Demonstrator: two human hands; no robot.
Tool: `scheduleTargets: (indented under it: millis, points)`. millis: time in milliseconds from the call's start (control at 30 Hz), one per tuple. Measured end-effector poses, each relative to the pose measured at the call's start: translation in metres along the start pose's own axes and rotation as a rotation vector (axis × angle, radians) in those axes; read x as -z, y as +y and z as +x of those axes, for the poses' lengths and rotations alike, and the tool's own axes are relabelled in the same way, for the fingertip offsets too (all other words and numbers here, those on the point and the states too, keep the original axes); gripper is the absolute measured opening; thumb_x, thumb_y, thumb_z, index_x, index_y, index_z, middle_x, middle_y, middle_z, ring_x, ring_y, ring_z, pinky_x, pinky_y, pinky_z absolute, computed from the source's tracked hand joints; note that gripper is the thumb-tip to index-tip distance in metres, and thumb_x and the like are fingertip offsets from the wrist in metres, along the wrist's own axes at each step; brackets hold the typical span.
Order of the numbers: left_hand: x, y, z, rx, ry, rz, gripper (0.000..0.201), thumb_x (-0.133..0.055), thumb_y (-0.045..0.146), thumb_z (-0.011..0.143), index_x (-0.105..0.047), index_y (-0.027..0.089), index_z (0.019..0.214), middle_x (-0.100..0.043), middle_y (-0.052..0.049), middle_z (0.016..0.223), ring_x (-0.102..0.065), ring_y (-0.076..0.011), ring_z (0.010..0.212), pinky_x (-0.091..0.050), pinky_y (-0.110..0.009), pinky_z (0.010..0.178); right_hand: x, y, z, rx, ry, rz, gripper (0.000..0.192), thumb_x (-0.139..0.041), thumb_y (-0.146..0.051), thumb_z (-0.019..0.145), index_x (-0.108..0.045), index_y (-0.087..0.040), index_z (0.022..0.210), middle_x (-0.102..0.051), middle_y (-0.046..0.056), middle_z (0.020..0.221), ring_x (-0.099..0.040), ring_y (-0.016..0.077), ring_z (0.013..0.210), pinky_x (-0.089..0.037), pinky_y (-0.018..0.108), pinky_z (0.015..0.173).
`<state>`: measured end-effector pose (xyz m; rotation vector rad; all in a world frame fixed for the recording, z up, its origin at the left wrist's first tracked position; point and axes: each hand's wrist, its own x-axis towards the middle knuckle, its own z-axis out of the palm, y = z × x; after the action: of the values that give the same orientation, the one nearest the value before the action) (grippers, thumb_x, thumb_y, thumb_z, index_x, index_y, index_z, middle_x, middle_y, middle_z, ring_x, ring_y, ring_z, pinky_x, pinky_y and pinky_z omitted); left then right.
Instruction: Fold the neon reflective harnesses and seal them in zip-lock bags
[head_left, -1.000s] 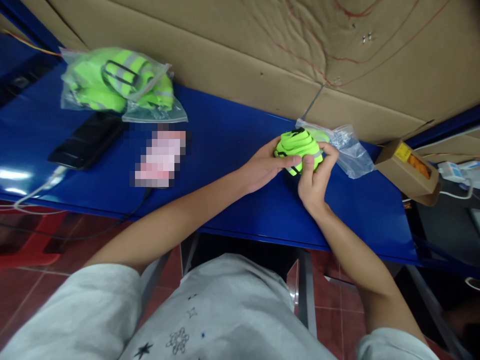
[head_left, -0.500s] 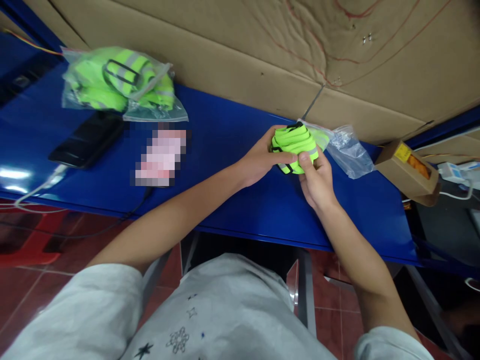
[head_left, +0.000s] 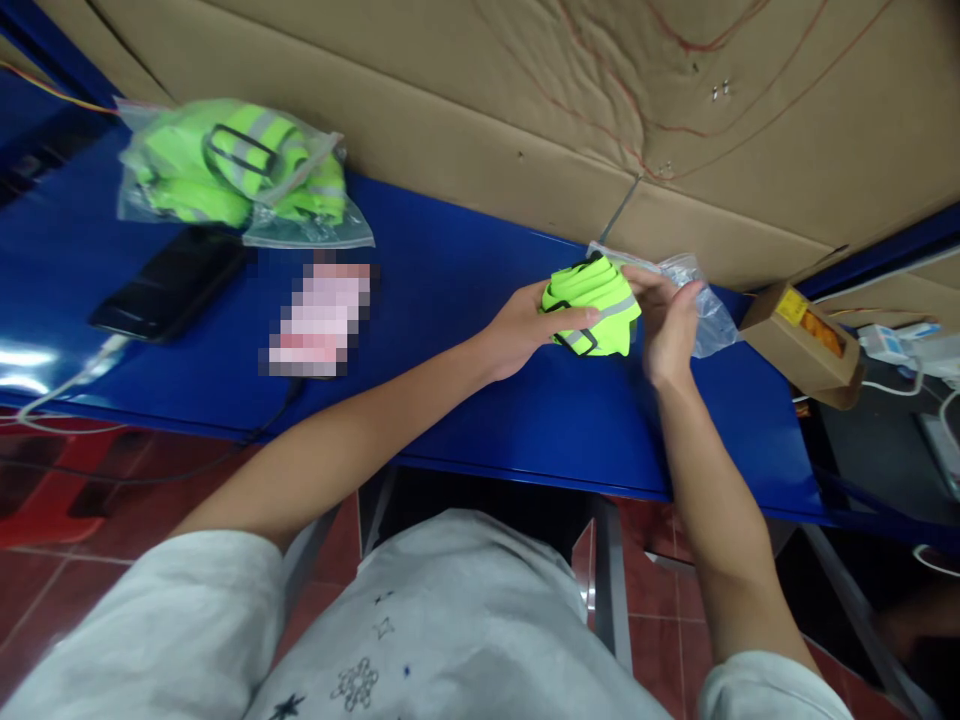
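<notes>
My left hand [head_left: 525, 325] grips a rolled bundle of neon-yellow reflective straps [head_left: 592, 300] with black buckles, its thumb lying across the front. Just right of the bundle, my right hand [head_left: 670, 320] is open, thumb and fingers apart, with its fingertips close to the bundle's edge; whether they touch it I cannot tell. Behind that hand a clear zip bag [head_left: 712, 315] lies on the blue table [head_left: 465, 420], partly covered by the hand and the bundle.
At the back left lies another clear bag [head_left: 240, 165] packed with neon-yellow straps. A black phone [head_left: 169, 285] with a white cable and a blurred pink-screened device [head_left: 322, 315] are nearer. A cardboard box [head_left: 802, 345] stands at the right end, before a cardboard wall [head_left: 450, 120].
My right hand has let go of the strap bundle and moved to the right, its fingers opening. The left hand keeps its grip on the bundle in nearly the same place.
</notes>
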<state>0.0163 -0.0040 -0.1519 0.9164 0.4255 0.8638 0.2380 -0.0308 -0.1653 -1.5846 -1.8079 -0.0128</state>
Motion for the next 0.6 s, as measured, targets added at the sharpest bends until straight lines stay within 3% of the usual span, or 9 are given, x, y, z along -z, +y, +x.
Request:
scheduleTargets:
  millis: [100,167,233,300,367,467,533,600]
  points:
    - [0.003,0.002,0.0,0.033,0.03,0.014,0.056,-0.1,0.037,0.063,-0.078,0.017,0.11,-0.081,-0.009,0.111,-0.076,-0.0211,0.095,-0.061,-0.034,0.084,0.026,0.028,0.009,-0.167,0.042,-0.216,0.068,-0.021,-0.058,0.114,-0.071,-0.015,0.136,-0.076,0.019,0.13,-0.072,0.0308,0.123,-0.055,0.048,0.106]
    - [0.007,0.004,0.002,0.042,0.056,0.025,0.055,-0.099,0.038,0.065,-0.078,0.016,0.111,-0.081,-0.009,0.106,-0.076,-0.02,0.09,-0.061,-0.034,0.081,0.044,0.039,0.012,-0.334,-0.088,-0.425,0.058,-0.042,-0.058,0.111,-0.077,-0.013,0.121,-0.077,0.023,0.125,-0.071,0.0361,0.121,-0.051,0.052,0.107]
    - [0.011,0.006,0.003,0.044,0.079,0.035,0.055,-0.097,0.039,0.066,-0.078,0.016,0.113,-0.081,-0.008,0.105,-0.075,-0.0195,0.088,-0.061,-0.034,0.081,0.058,0.043,0.013,-0.523,-0.195,-0.621,0.055,-0.045,-0.053,0.11,-0.081,-0.012,0.105,-0.078,0.025,0.113,-0.073,0.039,0.116,-0.051,0.053,0.104]
    - [0.013,0.006,0.004,0.051,0.096,0.055,0.055,-0.097,0.039,0.067,-0.078,0.017,0.113,-0.081,-0.008,0.105,-0.075,-0.0198,0.089,-0.061,-0.035,0.081,0.065,0.041,0.013,-0.632,-0.182,-0.738,0.056,-0.043,-0.052,0.111,-0.08,-0.011,0.101,-0.077,0.027,0.108,-0.073,0.0411,0.113,-0.051,0.054,0.101]
    - [0.014,0.005,0.004,0.069,0.098,0.08,0.054,-0.097,0.038,0.067,-0.078,0.017,0.113,-0.08,-0.009,0.105,-0.075,-0.0202,0.09,-0.06,-0.035,0.08,0.064,0.035,0.013,-0.661,-0.118,-0.767,0.06,-0.042,-0.058,0.11,-0.079,-0.011,0.105,-0.077,0.028,0.107,-0.073,0.0429,0.113,-0.052,0.056,0.098]
    - [0.012,0.001,0.004,0.104,0.078,0.11,0.054,-0.096,0.037,0.068,-0.076,0.017,0.114,-0.079,-0.01,0.112,-0.075,-0.0213,0.094,-0.06,-0.037,0.083,0.056,0.029,0.011,-0.704,-0.151,-0.733,0.064,-0.055,-0.073,0.101,-0.077,-0.014,0.11,-0.077,0.026,0.109,-0.073,0.0436,0.113,-0.055,0.054,0.094]
    - [0.011,-0.001,0.004,0.111,0.085,0.116,0.059,-0.096,0.033,0.067,-0.072,0.018,0.119,-0.078,-0.011,0.12,-0.074,-0.0224,0.1,-0.059,-0.038,0.085,0.052,0.027,0.009,-0.711,-0.218,-0.679,0.053,-0.067,-0.065,0.096,-0.076,-0.015,0.113,-0.077,0.025,0.113,-0.073,0.043,0.114,-0.056,0.053,0.093]
    - [0.011,-0.003,0.003,0.104,0.106,0.107,0.066,-0.098,0.029,0.064,-0.066,0.019,0.121,-0.076,-0.01,0.123,-0.073,-0.0226,0.104,-0.058,-0.037,0.086,0.05,0.026,0.008,-0.681,-0.211,-0.647,0.034,-0.068,-0.048,0.098,-0.075,-0.017,0.113,-0.078,0.022,0.115,-0.074,0.0415,0.114,-0.056,0.053,0.094]
